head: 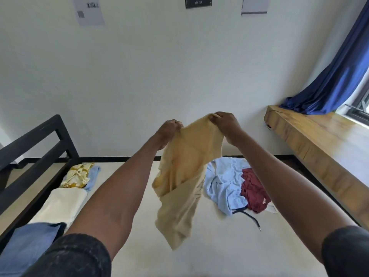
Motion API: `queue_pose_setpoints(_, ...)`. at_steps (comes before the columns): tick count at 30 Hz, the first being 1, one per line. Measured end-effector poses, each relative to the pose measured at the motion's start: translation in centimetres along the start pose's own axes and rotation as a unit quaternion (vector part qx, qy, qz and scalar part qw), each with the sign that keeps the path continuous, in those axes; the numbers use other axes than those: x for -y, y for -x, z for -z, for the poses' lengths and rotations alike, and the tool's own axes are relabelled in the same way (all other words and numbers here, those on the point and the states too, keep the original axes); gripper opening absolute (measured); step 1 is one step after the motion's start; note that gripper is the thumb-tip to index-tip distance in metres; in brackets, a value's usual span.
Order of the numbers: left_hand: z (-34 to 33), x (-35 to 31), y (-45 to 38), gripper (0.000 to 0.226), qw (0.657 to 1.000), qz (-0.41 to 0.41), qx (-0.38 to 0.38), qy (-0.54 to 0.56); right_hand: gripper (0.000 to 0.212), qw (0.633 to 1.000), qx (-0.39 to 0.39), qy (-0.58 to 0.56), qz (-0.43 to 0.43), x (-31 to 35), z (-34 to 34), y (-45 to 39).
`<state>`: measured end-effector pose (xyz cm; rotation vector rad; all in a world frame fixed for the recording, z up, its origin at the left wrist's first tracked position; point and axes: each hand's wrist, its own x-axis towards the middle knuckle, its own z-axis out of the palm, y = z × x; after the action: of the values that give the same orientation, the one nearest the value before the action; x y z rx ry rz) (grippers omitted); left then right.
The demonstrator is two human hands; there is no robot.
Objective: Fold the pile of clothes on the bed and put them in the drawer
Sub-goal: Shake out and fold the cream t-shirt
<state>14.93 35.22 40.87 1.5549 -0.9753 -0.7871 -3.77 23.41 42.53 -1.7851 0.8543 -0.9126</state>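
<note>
No drawer in view. Bed (229,246) cut off at the bottom edge of the frame; its black frame rail (34,148) runs up the left side. Both upper arms leave the frame at the bottom corners in dark sleeves. Papers and a dark sign on the wall (139,66) along the top edge are too blurred to read. Folds of the unfolded heap hide what kind of garments they are.

Tan garment (185,176) held up in the air at centre frame, above the mattress and clear of it. Long axis roughly vertical, upper edge stretched between the two hands, lower end hanging down and tapering toward the bottom centre. Lower half is doubled and twisted over itself; which face is front I cannot tell.

Left hand (169,129) closed in a fist on the upper left corner of the cloth. Right hand (224,121) pinches the upper right corner, fingers curled over the edge.

Right of centre on the bed: loose heap, a light blue garment (221,184) with a maroon garment (253,190) lying against its right side, a dark drawstring (251,216) trailing out below.

Left side, in a row along the rail: yellow patterned piece (76,175) beside a pale blue one, then a cream folded piece (61,204), then blue denim (28,246) at lower left.

Upper right: blue curtain (335,72) draped onto a wooden ledge (319,140).
</note>
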Motion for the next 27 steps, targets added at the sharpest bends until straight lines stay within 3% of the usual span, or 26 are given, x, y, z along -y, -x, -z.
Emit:
queue_pose_setpoints(1,0.1,-0.1,0.2,0.015,0.999,-0.005,0.032,-0.001,0.023,1.0,0.012,-0.006,0.011,1.0,-0.9,-0.2)
queue_pose_setpoints(4,-0.3,-0.9,0.6,0.057,0.987,-0.006,0.151,-0.053,0.022,0.997,0.062,0.013,0.041,3.7,-3.7,-0.5)
queue_pose_setpoints(6,-0.7,-1.5,0.6,0.06,0.979,-0.007,0.169,-0.115,0.024,0.994,0.088,0.039,0.052,5.4,-5.3,-0.5)
queue_pose_setpoints(11,0.8,-1.3,-0.3,0.046,0.986,-0.042,-0.04,-0.157,0.03,0.993,-0.003,-0.114,0.037,4.7,-6.3,-0.2)
queue_pose_setpoints(14,1.9,-1.1,-0.4,0.04,0.989,-0.049,-0.09,-0.103,0.041,0.996,-0.062,-0.05,0.025,0.2,-6.5,1.9)
queue_pose_setpoints(19,1.6,-1.5,0.4,0.027,0.99,-0.034,-0.125,0.064,0.02,0.988,0.108,0.11,0.022,-5.8,-9.1,5.5)
queue_pose_setpoints(22,1.8,-1.5,0.4,0.033,0.987,-0.018,-0.119,0.11,0.02,0.983,0.054,0.172,0.03,-6.5,-10.0,5.2)
queue_pose_setpoints(27,4.5,0.0,0.6,0.039,0.976,-0.002,-0.158,0.152,0.025,0.995,-0.05,0.088,0.026,-6.3,-9.2,5.1)
